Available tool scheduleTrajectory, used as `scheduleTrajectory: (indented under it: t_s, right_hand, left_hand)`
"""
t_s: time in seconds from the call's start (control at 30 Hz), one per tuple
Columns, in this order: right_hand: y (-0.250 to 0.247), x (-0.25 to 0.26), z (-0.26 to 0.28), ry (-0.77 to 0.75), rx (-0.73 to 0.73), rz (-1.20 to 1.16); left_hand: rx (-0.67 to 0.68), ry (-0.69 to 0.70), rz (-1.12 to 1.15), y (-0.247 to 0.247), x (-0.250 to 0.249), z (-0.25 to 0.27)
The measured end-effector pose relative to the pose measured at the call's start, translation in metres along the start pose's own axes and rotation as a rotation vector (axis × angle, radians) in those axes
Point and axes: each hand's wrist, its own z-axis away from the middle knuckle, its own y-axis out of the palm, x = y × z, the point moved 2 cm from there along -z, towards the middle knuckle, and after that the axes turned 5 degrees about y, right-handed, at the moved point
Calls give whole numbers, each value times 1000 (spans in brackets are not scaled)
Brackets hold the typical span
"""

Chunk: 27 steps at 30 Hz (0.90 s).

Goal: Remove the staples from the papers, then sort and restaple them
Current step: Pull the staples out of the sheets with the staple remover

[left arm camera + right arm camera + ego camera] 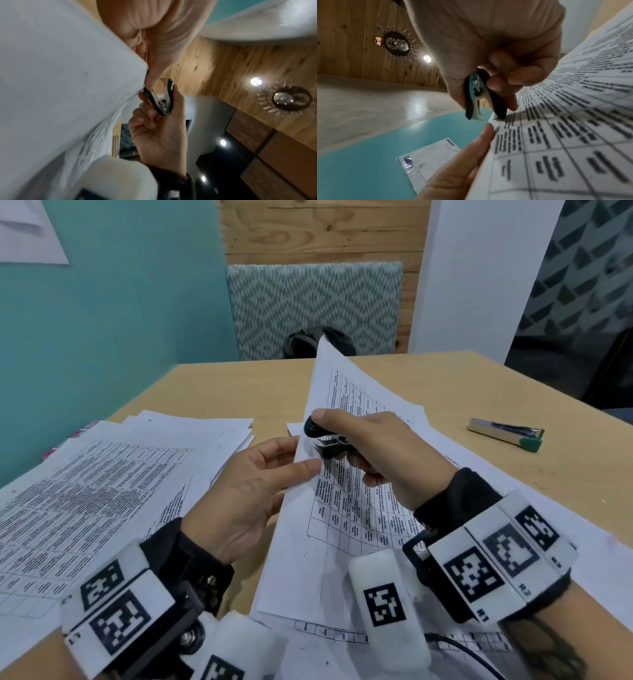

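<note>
Above the counter (239, 385), the right hand (383, 453) grips a staple remover (327, 438), claws touching the corner of the papers (346, 508) pinched by the left hand (246, 494)

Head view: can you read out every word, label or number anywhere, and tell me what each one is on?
"R1" and "R2": on the right wrist band, beside its square black-and-white markers.
"L1": on the left wrist band, small, likely but not certain.
Held sheet: a printed table, words too blurred to read.
Paper stack on the table: printed tables, also too blurred.
Stapler: no readable text.
</note>
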Motion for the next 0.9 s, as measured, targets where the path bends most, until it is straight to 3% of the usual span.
scheduleTrajectory:
  t_s: [0.4, 0.9]
  right_hand:
    - [0, 0, 1, -1, 6, -8]
    - [-1, -2, -3, 25, -15, -10]
  left_hand:
    - [60, 27, -30, 4, -3, 5]
    - [-17, -30, 52, 2, -3, 4]
